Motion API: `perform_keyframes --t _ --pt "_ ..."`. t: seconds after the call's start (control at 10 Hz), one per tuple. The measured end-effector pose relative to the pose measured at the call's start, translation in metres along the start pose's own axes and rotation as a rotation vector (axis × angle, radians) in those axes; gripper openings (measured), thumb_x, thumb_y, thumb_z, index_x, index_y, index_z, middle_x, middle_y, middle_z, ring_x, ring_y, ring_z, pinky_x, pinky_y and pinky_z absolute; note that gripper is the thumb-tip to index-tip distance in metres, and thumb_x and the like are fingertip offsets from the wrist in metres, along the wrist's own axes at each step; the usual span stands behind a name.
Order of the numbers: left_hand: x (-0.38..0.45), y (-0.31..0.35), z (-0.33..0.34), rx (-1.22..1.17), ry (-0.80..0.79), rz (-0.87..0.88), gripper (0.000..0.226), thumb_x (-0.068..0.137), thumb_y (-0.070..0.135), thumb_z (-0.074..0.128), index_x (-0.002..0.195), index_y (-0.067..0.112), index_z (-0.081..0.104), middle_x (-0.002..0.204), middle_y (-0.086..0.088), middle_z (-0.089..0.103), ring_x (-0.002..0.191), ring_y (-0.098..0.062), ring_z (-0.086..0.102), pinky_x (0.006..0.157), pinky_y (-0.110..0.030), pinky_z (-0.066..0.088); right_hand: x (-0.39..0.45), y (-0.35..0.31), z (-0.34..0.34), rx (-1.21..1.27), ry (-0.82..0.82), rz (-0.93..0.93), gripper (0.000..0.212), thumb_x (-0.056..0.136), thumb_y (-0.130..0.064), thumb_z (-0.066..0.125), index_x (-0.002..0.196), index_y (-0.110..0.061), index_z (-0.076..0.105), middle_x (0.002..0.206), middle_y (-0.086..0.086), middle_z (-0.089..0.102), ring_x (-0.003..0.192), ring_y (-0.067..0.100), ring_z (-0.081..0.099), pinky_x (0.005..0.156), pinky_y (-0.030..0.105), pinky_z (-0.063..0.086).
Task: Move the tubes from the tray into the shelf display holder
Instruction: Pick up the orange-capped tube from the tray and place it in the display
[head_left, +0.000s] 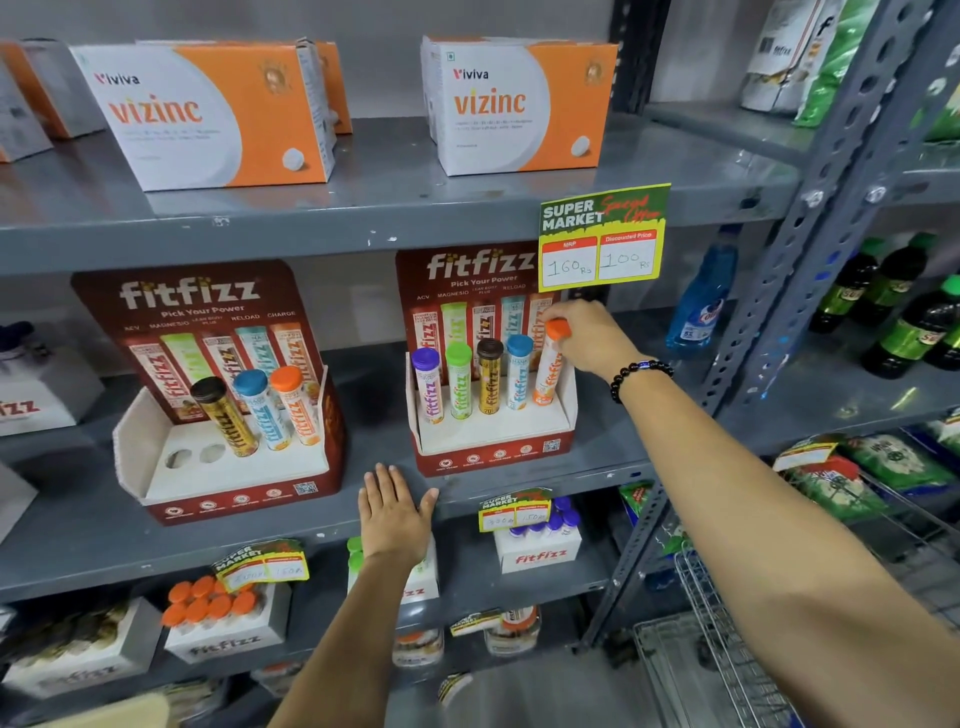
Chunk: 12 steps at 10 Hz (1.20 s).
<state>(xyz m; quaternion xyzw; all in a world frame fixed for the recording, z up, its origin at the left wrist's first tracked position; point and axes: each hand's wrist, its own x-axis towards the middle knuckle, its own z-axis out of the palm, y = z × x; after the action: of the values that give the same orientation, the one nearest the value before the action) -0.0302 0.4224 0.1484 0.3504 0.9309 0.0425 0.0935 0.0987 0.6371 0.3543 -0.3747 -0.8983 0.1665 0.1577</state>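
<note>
Grey painted metal, smooth and a little scratched, lies under the left hand (396, 512), which rests flat on the shelf edge (291, 525) with its fingers spread and holds nothing. Below this hand, on the lower shelf, stands a white cardboard tray (228, 631) packed with orange-capped tubes, and two more trays are near it, so stock is left to move. Just beyond the left hand's fingertips is the right display holder (493, 441), a red and white cardboard stand with round holes in its white base. It seems full: five slim plastic cylinders stand upright in a row, with purple, green, brown, blue and orange caps. The right hand (589, 335) is closed around the cap of the orange tube (548, 369), which sits at the end of the row nearest this hand, its bottom already in the hole, so I judge this placing is nearly finished. To the left of the left hand and a little further, the left display holder (228, 457) has only three tubes, and two holes are open.
</note>
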Motion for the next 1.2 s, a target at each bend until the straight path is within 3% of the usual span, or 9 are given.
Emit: perform_keyframes --t 0.3,0.6,0.9,1.0,1.1,1.2 --pt "0.001 0.0 0.002 0.011 0.003 -0.007 0.072 0.095 0.054 0.007 0.147 0.006 -0.009 0.156 -0.013 -0.011 0.142 -0.03 -0.012 0.114 -0.037 -0.006 0.006 -0.001 0.001 -0.051 -0.027 -0.001 0.04 0.088 -0.001 0.058 0.127 -0.011 0.058 0.134 0.016 0.053 0.123 0.032 0.048 0.104 0.037 0.041" --pt "0.001 0.001 0.001 0.015 0.009 -0.012 0.073 0.095 0.055 0.007 0.147 0.006 -0.008 0.156 -0.014 -0.009 0.142 -0.03 -0.011 0.115 -0.038 -0.005 0.006 0.005 0.023 -0.041 -0.077 -0.009 0.037 0.089 0.005 0.052 0.124 -0.006 0.06 0.132 0.018 0.056 0.119 0.036 0.053 0.104 0.043 0.045" --pt "0.002 0.001 0.0 0.017 -0.004 -0.013 0.074 0.094 0.055 0.006 0.147 0.006 -0.008 0.156 -0.014 -0.009 0.143 -0.03 -0.01 0.116 -0.039 -0.003 0.005 0.005 0.026 0.01 -0.082 0.01 0.046 0.088 0.007 0.047 0.132 -0.008 0.052 0.137 0.018 0.053 0.123 0.035 0.05 0.106 0.038 0.042" --pt "0.001 0.001 -0.002 0.016 -0.012 -0.008 0.074 0.094 0.055 0.006 0.147 0.006 -0.008 0.156 -0.014 -0.01 0.142 -0.03 -0.011 0.116 -0.039 -0.003 -0.002 0.004 0.027 0.098 -0.049 0.001 0.059 0.084 0.011 0.045 0.138 -0.012 0.045 0.139 0.015 0.052 0.124 0.034 0.05 0.106 0.037 0.041" --pt "0.002 -0.002 -0.002 0.003 -0.02 0.002 0.073 0.095 0.055 0.008 0.147 0.007 -0.009 0.156 -0.013 -0.011 0.142 -0.029 -0.012 0.115 -0.038 -0.006 -0.01 -0.001 0.029 0.199 0.095 -0.039 0.058 0.082 0.01 0.048 0.136 -0.012 0.046 0.135 0.015 0.055 0.12 0.032 0.054 0.104 0.041 0.046" --pt "-0.002 -0.011 0.0 -0.045 0.023 0.047 0.071 0.095 0.054 0.011 0.148 0.008 -0.004 0.157 -0.011 -0.009 0.143 -0.027 -0.011 0.115 -0.036 -0.006 -0.013 -0.018 0.038 0.182 0.249 -0.138 0.053 0.085 0.003 0.048 0.136 -0.01 0.046 0.14 0.013 0.051 0.129 0.03 0.046 0.111 0.042 0.038"
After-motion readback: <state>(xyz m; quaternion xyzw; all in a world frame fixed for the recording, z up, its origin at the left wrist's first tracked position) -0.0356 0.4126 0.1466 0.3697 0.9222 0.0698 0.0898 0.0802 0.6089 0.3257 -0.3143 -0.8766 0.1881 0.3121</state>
